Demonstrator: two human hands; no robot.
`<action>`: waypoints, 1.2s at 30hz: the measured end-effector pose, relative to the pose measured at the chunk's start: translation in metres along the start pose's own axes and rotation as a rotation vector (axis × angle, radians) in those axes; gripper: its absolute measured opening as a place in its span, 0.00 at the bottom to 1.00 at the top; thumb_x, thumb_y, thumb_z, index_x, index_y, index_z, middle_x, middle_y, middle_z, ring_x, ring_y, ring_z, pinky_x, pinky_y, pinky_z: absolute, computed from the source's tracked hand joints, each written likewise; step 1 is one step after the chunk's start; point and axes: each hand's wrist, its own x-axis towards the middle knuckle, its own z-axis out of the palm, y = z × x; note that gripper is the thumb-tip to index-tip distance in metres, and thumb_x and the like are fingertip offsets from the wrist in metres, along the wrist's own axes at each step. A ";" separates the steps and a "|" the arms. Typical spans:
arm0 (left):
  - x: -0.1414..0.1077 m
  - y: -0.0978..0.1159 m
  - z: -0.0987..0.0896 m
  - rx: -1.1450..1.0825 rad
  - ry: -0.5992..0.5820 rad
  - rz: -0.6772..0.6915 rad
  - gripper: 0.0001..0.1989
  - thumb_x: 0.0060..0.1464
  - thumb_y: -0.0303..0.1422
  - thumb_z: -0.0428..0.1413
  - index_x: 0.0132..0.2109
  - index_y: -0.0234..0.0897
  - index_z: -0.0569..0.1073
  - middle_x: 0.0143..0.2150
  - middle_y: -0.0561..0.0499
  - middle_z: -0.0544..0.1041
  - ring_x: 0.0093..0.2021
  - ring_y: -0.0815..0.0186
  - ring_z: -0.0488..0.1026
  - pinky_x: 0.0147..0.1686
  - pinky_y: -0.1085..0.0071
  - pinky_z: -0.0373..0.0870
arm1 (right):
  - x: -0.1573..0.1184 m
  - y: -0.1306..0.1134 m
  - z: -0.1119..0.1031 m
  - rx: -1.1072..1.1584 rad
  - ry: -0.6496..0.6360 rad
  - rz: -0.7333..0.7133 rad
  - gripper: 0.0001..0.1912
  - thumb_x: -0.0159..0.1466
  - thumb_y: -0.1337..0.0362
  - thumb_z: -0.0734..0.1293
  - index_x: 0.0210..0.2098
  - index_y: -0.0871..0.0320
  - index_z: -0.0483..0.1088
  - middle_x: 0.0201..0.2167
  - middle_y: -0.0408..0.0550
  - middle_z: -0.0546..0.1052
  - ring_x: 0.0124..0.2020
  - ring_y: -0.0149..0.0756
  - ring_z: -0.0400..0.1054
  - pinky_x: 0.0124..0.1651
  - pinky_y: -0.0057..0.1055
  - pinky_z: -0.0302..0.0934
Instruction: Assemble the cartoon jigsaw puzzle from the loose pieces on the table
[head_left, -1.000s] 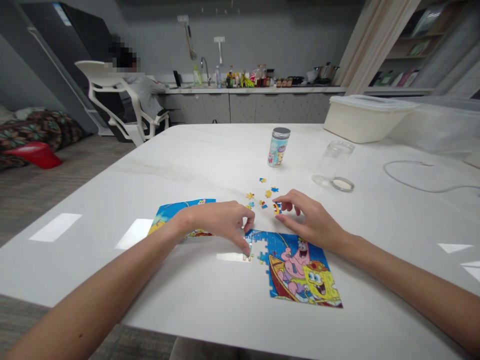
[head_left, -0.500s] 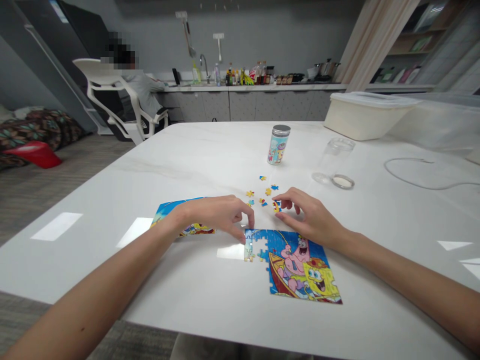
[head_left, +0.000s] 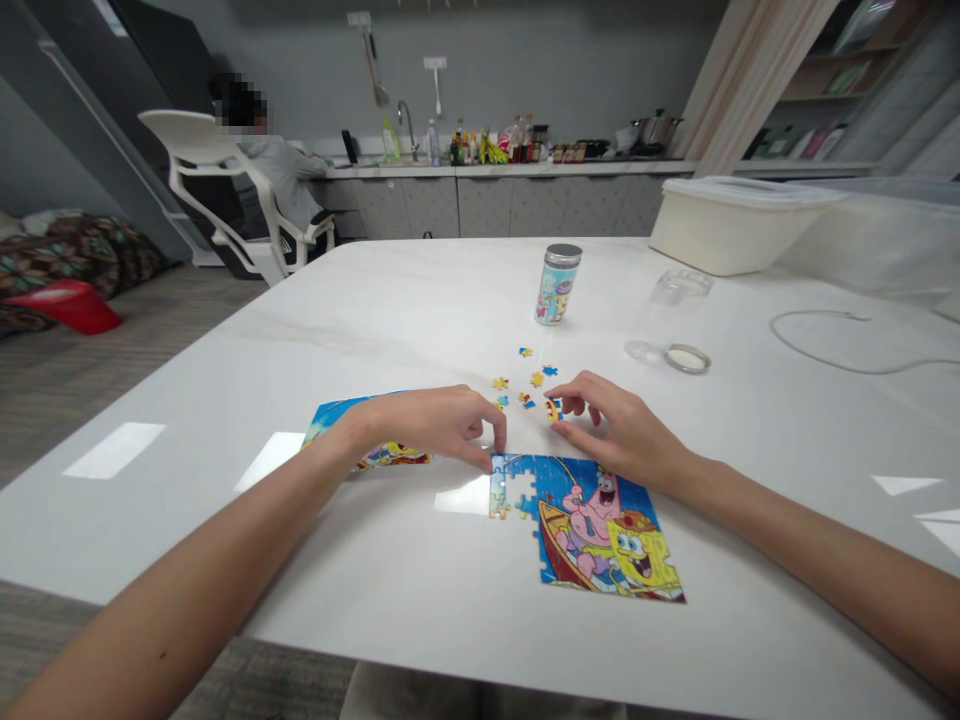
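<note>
Left hand (head_left: 442, 420) position has changed over the last second: the thumb has moved up along the left edge of the partly assembled puzzle (head_left: 600, 520) to the upper left corner. Right hand (head_left: 619, 430) position is nearly unchanged.

Left hand state: partly open, thumb and index finger curved and apart, tips at the puzzle's upper left corner, no loose piece visible in its grasp. Contact pressure on the corner cannot be told. Right hand state: thumb and index finger closed on a single puzzle piece (head_left: 553, 411), held just beyond the puzzle's top edge.

Puzzle location: flat on the white desk (head_left: 405, 570), between and in front of the hands. A narrow joined strip forms its left side; an open gap separates part of this strip from the main block, which extends farther toward the wearer.

A printed picture (head_left: 330, 416) lies flat, partly covered by the left hand and wrist. Loose pieces (head_left: 537, 379) are scattered beyond the puzzle, between the hands. Farther out, a printed cylindrical tin (head_left: 556, 285) stands upright. To its right are a clear jar (head_left: 667, 312), a round lid (head_left: 687, 359) and a cable (head_left: 814, 350). A lidded cream bin (head_left: 720, 235) stands at the far right.
</note>
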 end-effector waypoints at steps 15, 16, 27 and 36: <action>0.000 0.010 0.005 0.016 -0.037 -0.166 0.25 0.43 0.51 0.60 0.46 0.43 0.70 0.38 0.51 0.73 0.36 0.64 0.69 0.32 0.73 0.61 | 0.001 -0.001 0.000 0.002 -0.013 0.016 0.12 0.64 0.63 0.64 0.47 0.58 0.66 0.33 0.47 0.68 0.34 0.35 0.65 0.35 0.34 0.63; 0.000 0.009 0.005 0.014 -0.036 -0.160 0.25 0.43 0.51 0.60 0.46 0.44 0.70 0.38 0.51 0.73 0.36 0.64 0.69 0.32 0.73 0.60 | 0.001 -0.001 0.000 0.002 -0.014 0.017 0.12 0.64 0.63 0.64 0.47 0.58 0.66 0.33 0.47 0.68 0.34 0.35 0.65 0.35 0.34 0.63; 0.001 0.005 0.006 0.001 -0.038 -0.129 0.24 0.44 0.50 0.61 0.45 0.44 0.69 0.36 0.53 0.73 0.36 0.65 0.70 0.32 0.73 0.60 | 0.001 -0.001 0.000 -0.006 -0.028 0.026 0.12 0.64 0.62 0.64 0.46 0.56 0.66 0.33 0.47 0.69 0.33 0.35 0.65 0.35 0.34 0.63; -0.001 0.006 0.002 0.005 -0.049 -0.175 0.25 0.46 0.53 0.57 0.46 0.43 0.70 0.35 0.52 0.72 0.37 0.64 0.69 0.34 0.72 0.61 | 0.000 0.000 0.000 -0.011 -0.027 0.032 0.11 0.64 0.63 0.64 0.46 0.56 0.66 0.33 0.47 0.69 0.33 0.35 0.65 0.34 0.34 0.63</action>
